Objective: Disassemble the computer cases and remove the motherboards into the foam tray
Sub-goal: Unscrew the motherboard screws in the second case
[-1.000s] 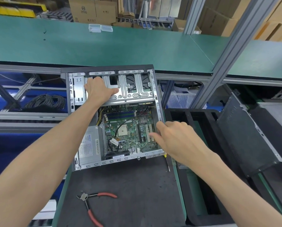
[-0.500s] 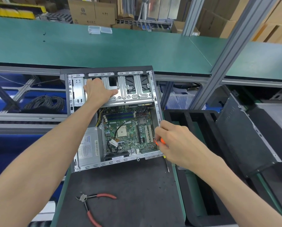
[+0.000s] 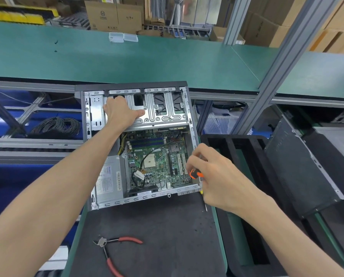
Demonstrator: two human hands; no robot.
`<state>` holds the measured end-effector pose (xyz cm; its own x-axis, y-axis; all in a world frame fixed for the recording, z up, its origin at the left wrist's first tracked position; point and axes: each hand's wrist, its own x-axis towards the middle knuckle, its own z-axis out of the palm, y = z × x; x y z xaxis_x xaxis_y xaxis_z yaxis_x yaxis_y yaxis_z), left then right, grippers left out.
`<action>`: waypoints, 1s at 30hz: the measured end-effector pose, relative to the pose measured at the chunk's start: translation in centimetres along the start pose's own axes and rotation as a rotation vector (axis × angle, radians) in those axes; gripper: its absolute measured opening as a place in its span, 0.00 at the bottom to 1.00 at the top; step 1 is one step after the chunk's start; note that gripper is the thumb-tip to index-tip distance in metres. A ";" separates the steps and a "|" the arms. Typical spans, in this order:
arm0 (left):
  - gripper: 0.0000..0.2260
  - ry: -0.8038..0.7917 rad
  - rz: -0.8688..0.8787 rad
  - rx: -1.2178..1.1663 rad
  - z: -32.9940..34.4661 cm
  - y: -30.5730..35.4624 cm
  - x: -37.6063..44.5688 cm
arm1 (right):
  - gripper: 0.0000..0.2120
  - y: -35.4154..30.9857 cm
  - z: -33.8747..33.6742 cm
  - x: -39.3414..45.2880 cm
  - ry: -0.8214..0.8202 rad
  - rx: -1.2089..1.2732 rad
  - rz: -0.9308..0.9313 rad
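Two hands work: left hand (image 3: 123, 114) presses the case (image 3: 91, 136) flat, right hand (image 3: 217, 176) grips a screwdriver (image 3: 195, 174) whose tip could slip and gouge the motherboard (image 3: 157, 160).

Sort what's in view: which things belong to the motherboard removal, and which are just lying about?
In the job: computer case, motherboard, screwdriver in the right hand, left hand on the drive cage, foam tray.
Lying about: red-handled pliers, cable coil, clear plastic boxes.

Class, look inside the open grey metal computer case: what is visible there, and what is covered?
Inside the grey metal computer case: green motherboard, silver power supply, metal drive cage. The left hand and cage cover whatever lies beneath.
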<state>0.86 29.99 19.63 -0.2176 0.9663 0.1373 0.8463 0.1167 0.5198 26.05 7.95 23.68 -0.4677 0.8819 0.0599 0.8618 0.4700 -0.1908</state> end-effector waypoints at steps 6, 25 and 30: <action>0.27 -0.004 -0.003 -0.005 0.0 -0.1 0.1 | 0.15 -0.3 0.6 0.5 0.168 -0.266 0.093; 0.28 0.016 0.005 0.008 0.0 0.0 0.1 | 0.14 -0.6 -0.6 0.8 0.016 -0.118 0.065; 0.28 0.016 0.000 0.014 -0.1 0.0 -0.1 | 0.14 0.0 0.2 0.9 0.004 -0.233 0.138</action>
<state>0.87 29.87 19.72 -0.2253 0.9625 0.1512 0.8531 0.1199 0.5078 25.55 8.71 23.58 -0.3421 0.9382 0.0525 0.9396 0.3407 0.0330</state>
